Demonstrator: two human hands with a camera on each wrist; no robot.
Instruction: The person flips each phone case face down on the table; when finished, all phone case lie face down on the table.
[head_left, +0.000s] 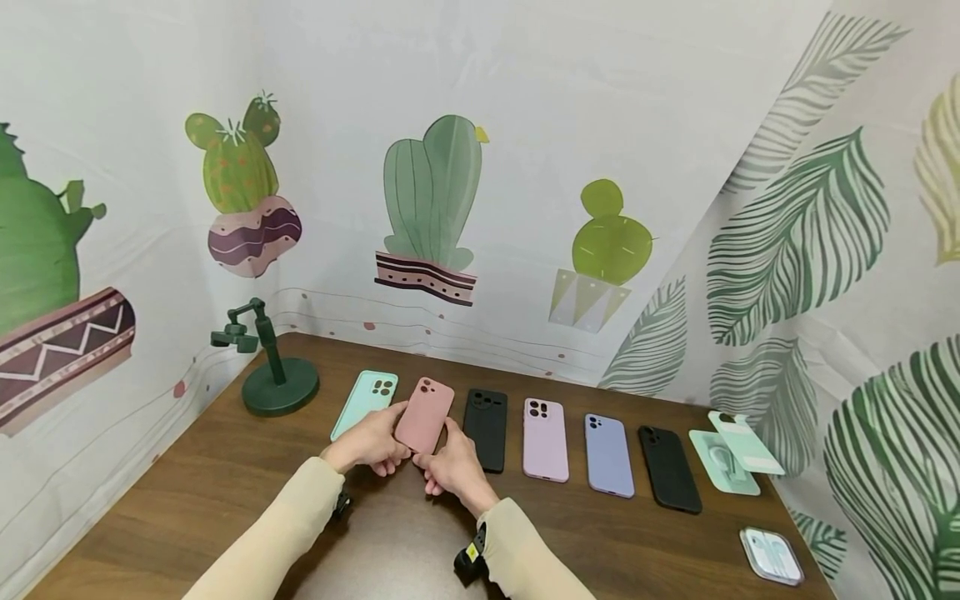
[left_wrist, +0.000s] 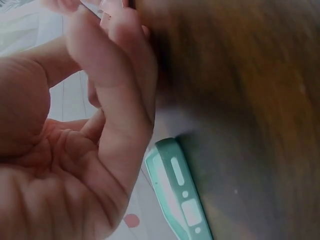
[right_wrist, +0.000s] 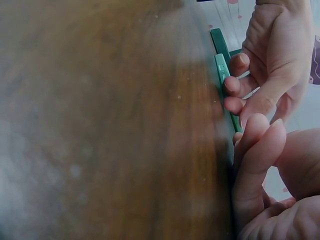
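Note:
A pink phone case (head_left: 425, 415) with camera cutouts at its top lies between my two hands in the head view. My left hand (head_left: 372, 437) grips its lower left edge, and my right hand (head_left: 456, 460) holds the lower right corner. Left of it, partly behind the left hand, is a mint phone case (head_left: 367, 398); its side cutouts show in the left wrist view (left_wrist: 180, 190). A black phone case (head_left: 487, 437) lies just right of the right hand. In the right wrist view both hands' fingertips come close together, and the pink case is mostly hidden.
The row continues rightward with a light pink case (head_left: 546, 446), a lavender case (head_left: 610, 458) and another black case (head_left: 670, 471). Mint packaging (head_left: 723, 467) and a clear box with white earphones (head_left: 771, 556) lie at the right edge. A green stand (head_left: 279, 387) stands at the back left.

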